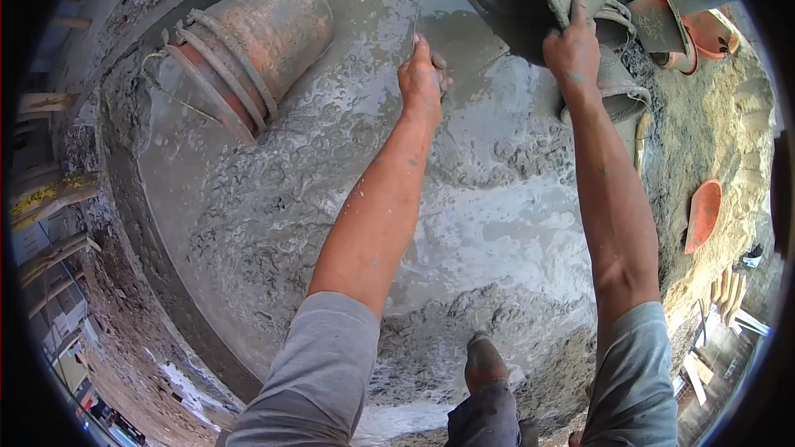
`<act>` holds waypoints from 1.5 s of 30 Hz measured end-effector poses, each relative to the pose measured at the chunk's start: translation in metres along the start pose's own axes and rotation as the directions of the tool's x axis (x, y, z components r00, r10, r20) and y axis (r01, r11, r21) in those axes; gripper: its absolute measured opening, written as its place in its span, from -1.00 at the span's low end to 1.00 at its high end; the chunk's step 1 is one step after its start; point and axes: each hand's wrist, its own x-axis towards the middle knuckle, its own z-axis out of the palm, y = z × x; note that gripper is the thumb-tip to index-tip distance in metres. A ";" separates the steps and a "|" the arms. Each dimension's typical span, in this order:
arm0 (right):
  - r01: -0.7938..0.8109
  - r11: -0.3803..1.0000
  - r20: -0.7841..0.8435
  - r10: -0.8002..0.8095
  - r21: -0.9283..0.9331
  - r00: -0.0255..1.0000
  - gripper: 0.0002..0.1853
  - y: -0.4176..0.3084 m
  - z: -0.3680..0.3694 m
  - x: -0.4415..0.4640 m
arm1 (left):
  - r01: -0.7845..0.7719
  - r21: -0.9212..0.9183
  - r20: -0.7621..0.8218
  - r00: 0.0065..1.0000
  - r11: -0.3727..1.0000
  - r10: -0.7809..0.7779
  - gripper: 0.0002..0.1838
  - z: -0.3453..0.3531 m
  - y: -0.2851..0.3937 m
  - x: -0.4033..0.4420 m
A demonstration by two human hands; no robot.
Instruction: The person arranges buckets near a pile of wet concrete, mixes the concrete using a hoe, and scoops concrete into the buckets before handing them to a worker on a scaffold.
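Note:
At the top, a mud-coated bucket (499,0) is tipped with its dark mouth toward the wet grey cement mix (273,223). Its thin wire handle (421,2) runs down to my left hand (422,83), whose fingers are closed on it. My right hand (573,50) grips the bucket's rim, one finger stretched along the outside wall. Whether anything is inside the bucket is hidden in shadow. A stack of nested buckets (257,41) lies on its side in the mix at the left.
More muddy buckets (617,83) lie beyond my right hand. An orange broken bucket piece (704,215) rests on the sandy bank (737,141) at the right. A raised edge (166,257) curves round the mix on the left. My boot (484,362) stands at the near side.

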 end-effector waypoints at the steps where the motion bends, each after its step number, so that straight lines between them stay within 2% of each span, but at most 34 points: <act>1: 0.048 0.999 -0.030 -0.049 -0.019 0.998 -0.12 -0.002 0.035 0.001 | 0.026 0.017 0.107 0.994 1.000 -0.028 -0.44 0.003 -0.009 0.007; 2: 0.095 0.995 -0.059 -0.097 -0.040 0.994 -0.08 -0.004 0.069 0.001 | 0.050 0.035 0.212 0.976 0.998 -0.056 -0.43 -0.003 -0.018 0.012; 3: 0.174 0.983 -0.034 -0.176 -0.051 0.984 -0.06 -0.002 0.096 -0.001 | 0.037 0.024 0.229 0.972 0.999 -0.042 -0.43 -0.020 -0.025 0.018; 4: 0.015 0.999 0.220 -0.005 -0.044 0.976 -0.05 -0.022 0.095 -0.009 | 0.028 0.015 0.239 0.971 1.000 -0.031 -0.42 -0.045 -0.031 0.022; 6: 0.011 0.991 0.343 0.036 -0.134 0.939 -0.20 -0.040 0.089 -0.027 | 0.002 0.011 0.298 0.954 1.000 -0.005 -0.43 -0.097 -0.042 0.024; 7: 0.023 0.983 0.403 0.053 -0.181 0.914 -0.26 -0.048 0.091 -0.036 | 0.003 0.000 0.280 0.960 1.000 -0.003 -0.44 -0.111 -0.046 0.014; 8: 0.115 0.990 0.421 -0.073 -0.077 0.904 -0.05 -0.034 0.108 -0.041 | 0.006 -0.009 0.268 0.963 1.000 -0.004 -0.44 -0.121 -0.048 0.002; 11: 0.067 0.998 0.448 -0.070 0.023 0.891 -0.02 -0.012 0.105 -0.084 | -0.014 0.033 0.143 0.990 0.999 0.009 -0.49 -0.133 -0.059 -0.050; 15: 0.123 0.954 0.409 -0.231 0.274 0.883 0.05 -0.002 0.095 -0.159 | 0.048 0.053 0.017 0.999 0.997 -0.049 -0.53 -0.176 -0.046 -0.143; 17: -0.181 0.949 0.643 -0.030 0.259 0.765 -0.02 -0.027 0.069 -0.198 | 0.075 0.117 -0.037 0.997 0.990 -0.071 -0.55 -0.199 -0.028 -0.187; 19: -0.162 0.864 0.535 -0.139 0.477 0.833 -0.05 -0.018 0.079 -0.242 | 0.093 0.247 -0.076 0.994 0.965 -0.076 -0.56 -0.206 -0.002 -0.226; 21: -0.374 0.827 0.714 -0.048 0.421 0.698 -0.03 -0.028 0.055 -0.264 | 0.161 0.346 -0.151 0.982 0.924 -0.115 -0.56 -0.189 0.034 -0.261; 23: -0.567 0.732 0.810 0.037 0.377 0.586 -0.06 -0.041 0.026 -0.277 | 0.179 0.442 -0.203 0.974 0.879 -0.096 -0.56 -0.158 0.067 -0.282; 25: -0.791 0.553 0.931 0.071 0.262 0.357 -0.09 -0.036 0.021 -0.298 | 0.194 0.555 -0.252 0.966 0.809 -0.059 -0.55 -0.124 0.096 -0.301; 26: -0.845 0.476 0.948 0.068 0.244 0.312 -0.20 -0.041 0.004 -0.300 | 0.195 0.618 -0.246 0.968 0.762 -0.048 -0.56 -0.114 0.106 -0.310; 27: -0.895 0.392 0.963 0.067 0.214 0.260 -0.29 -0.044 -0.013 -0.306 | 0.176 0.738 -0.212 0.977 0.651 -0.024 -0.55 -0.103 0.110 -0.318; 29: -0.931 0.365 0.995 0.087 0.006 0.041 -0.58 -0.036 -0.029 -0.315 | 0.135 0.913 -0.143 0.990 0.384 -0.008 -0.48 -0.073 0.111 -0.331; 30: -0.944 0.327 0.997 0.079 -0.043 -0.018 -0.64 -0.027 -0.027 -0.329 | 0.182 0.920 -0.165 0.983 0.346 -0.079 -0.45 -0.051 0.118 -0.341; 32: -0.956 0.256 0.989 0.068 -0.145 -0.132 -0.75 -0.001 -0.013 -0.357 | 0.153 0.910 -0.148 0.988 0.386 -0.044 -0.50 -0.039 0.098 -0.344; 33: -0.971 0.202 0.992 0.023 -0.125 -0.123 -0.76 0.003 -0.019 -0.359 | 0.135 0.905 -0.135 0.990 0.403 -0.030 -0.52 -0.035 0.089 -0.343; 34: -0.983 0.143 0.992 -0.020 -0.119 -0.123 -0.76 0.007 -0.027 -0.368 | 0.159 0.937 -0.135 0.986 0.310 -0.097 -0.54 -0.028 0.088 -0.344; 36: -0.996 0.039 0.993 -0.076 -0.083 -0.086 -0.75 0.024 -0.016 -0.397 | 0.089 0.916 -0.027 0.987 0.390 -0.160 -0.56 -0.040 0.072 -0.343; 37: -0.991 0.068 0.992 -0.021 -0.119 -0.121 -0.74 0.033 -0.008 -0.400 | 0.053 0.901 0.032 0.982 0.431 -0.187 -0.57 -0.052 0.062 -0.342; 38: -0.982 0.096 0.987 0.035 -0.160 -0.157 -0.73 0.040 -0.004 -0.402 | -0.039 0.857 0.117 0.986 0.513 -0.120 -0.57 -0.068 0.051 -0.344; 39: -0.971 0.125 0.977 0.092 -0.204 -0.194 -0.72 0.044 -0.004 -0.406 | 0.029 0.843 0.064 0.986 0.538 -0.152 -0.56 -0.086 0.046 -0.351; 40: -0.963 0.189 0.966 0.209 -0.193 -0.153 -0.66 0.042 -0.016 -0.401 | 0.096 0.822 0.013 0.982 0.561 -0.186 -0.55 -0.101 0.048 -0.361; 41: -0.968 0.224 0.974 0.219 -0.117 -0.067 -0.67 0.038 -0.035 -0.392 | 0.154 0.797 -0.028 0.975 0.583 -0.221 -0.53 -0.112 0.052 -0.365; 43: -0.955 0.294 0.964 0.238 0.048 0.121 -0.68 0.034 -0.082 -0.378 | 0.206 0.721 -0.106 0.976 0.661 -0.189 -0.51 -0.126 0.066 -0.361; 44: -0.907 0.420 0.966 0.230 0.011 0.119 -0.62 0.041 -0.104 -0.380 | 0.226 0.675 -0.146 0.974 0.702 -0.172 -0.49 -0.127 0.071 -0.360; 45: -0.842 0.540 0.967 0.221 -0.012 0.128 -0.55 0.052 -0.127 -0.379 | 0.182 0.708 -0.140 0.983 0.682 -0.118 -0.49 -0.121 0.073 -0.355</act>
